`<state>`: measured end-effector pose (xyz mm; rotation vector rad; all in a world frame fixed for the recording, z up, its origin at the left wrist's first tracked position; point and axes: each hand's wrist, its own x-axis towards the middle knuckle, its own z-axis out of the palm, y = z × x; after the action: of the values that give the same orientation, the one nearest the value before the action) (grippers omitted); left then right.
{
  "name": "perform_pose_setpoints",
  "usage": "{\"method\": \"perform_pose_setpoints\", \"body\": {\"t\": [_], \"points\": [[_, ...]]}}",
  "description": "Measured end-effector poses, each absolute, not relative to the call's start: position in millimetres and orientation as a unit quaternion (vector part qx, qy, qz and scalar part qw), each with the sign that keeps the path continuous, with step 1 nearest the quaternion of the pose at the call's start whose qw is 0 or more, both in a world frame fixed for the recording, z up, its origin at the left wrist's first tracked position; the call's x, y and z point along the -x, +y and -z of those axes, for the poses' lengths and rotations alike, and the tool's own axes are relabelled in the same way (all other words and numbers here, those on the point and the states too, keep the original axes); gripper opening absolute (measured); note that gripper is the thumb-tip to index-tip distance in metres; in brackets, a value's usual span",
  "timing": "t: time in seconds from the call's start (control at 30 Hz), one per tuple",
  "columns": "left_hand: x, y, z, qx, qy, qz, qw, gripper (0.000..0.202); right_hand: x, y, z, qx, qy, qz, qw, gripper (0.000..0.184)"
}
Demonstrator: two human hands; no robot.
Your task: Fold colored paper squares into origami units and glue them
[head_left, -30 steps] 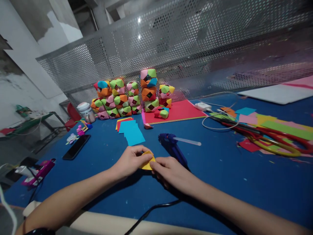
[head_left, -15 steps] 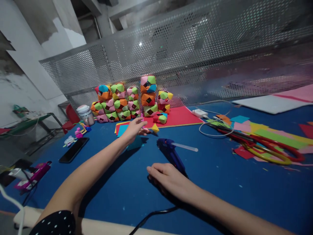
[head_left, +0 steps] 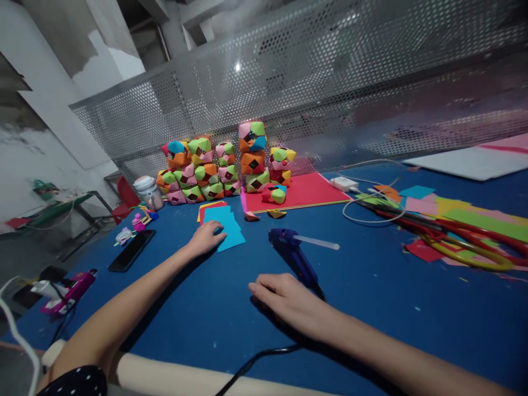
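Observation:
My left hand point(head_left: 205, 238) rests at the near left edge of a loose stack of blue paper sheets point(head_left: 226, 225), thumb and fingers apart and touching the top paper. Red and yellow paper shows beneath the stack's far edge. Just beyond lie a small folded reddish piece point(head_left: 251, 216) and a folded yellow piece point(head_left: 276, 213). My right hand point(head_left: 286, 302) lies on the blue table point(head_left: 198, 324) with its fingers curled in and nothing visible in them. Beside it is a dark blue glue gun point(head_left: 293, 253) with a clear glue stick jutting out.
Stacked paper balls point(head_left: 206, 173) stand along the mesh panel point(head_left: 313, 99). Red paper point(head_left: 313, 190) lies behind the glue gun. To the right are scissors point(head_left: 470, 256), paper scraps point(head_left: 474, 217) and a white charger point(head_left: 344, 185). At left are a phone point(head_left: 132, 251), jar point(head_left: 149, 192) and power strip point(head_left: 68, 294).
My left hand has come back and left from near the small folded pieces down onto the blue sheets. The reddish piece now shows. My right hand stays put; the view has shifted slightly.

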<state>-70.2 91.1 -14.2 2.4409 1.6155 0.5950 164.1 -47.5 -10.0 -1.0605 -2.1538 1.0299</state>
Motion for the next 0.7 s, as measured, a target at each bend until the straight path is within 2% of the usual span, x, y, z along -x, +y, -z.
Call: {"method": "perform_pose_setpoints", "body": {"t": [0.17, 0.27, 0.37, 0.47, 0.53, 0.63, 0.7], "points": [[72, 84, 14, -0.812, 0.538, -0.214, 0.071, 0.027, -168, -51, 7, 0.375, -0.822, -0.349, 0.249, 0.039], [72, 79, 12, -0.796, 0.549, -0.241, 0.086, 0.030, -179, -54, -4, 0.366, -0.855, -0.284, 0.234, 0.033], [74, 73, 10, -0.769, 0.565, -0.275, 0.119, 0.030, -197, -57, -17, 0.414, -0.875, -0.187, 0.166, 0.031], [76, 65, 7, -0.734, 0.580, -0.305, 0.176, 0.025, -216, -54, -25, 0.505, -0.855, -0.099, 0.069, 0.035], [77, 57, 5, -0.706, 0.588, -0.320, 0.229, 0.025, -225, -48, -26, 0.565, -0.823, -0.048, 0.036, 0.038], [73, 44, 2, -0.662, 0.592, -0.337, 0.313, 0.026, -230, -35, -22, 0.614, -0.788, -0.041, 0.025, 0.046], [67, 35, 0, -0.637, 0.587, -0.348, 0.359, 0.024, -229, -25, -16, 0.619, -0.780, -0.074, 0.061, 0.045]]}}
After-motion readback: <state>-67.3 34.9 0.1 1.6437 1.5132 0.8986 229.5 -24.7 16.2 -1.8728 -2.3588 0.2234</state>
